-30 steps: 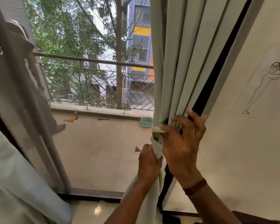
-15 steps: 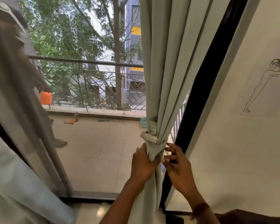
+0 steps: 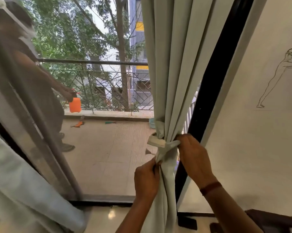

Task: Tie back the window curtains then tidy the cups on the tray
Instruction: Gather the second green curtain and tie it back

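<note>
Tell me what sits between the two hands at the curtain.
In the head view, the gathered curtain and its knotted tie-back lie between them: the left hand grips the fabric below the knot, and the right hand holds the knot's right side.

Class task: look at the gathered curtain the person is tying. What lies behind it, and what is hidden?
Behind the curtain a pale blue tub peeks out on the balcony floor, beside railing bars and the black window frame. The rest of the tub is covered.

My view cuts the curtain (image 3: pixel 172 68) off at twelve o'clock; fingertips of both hands vanish into its folds. At nine o'clock, the person (image 3: pixel 32 84) outside blurs behind mesh.
</note>
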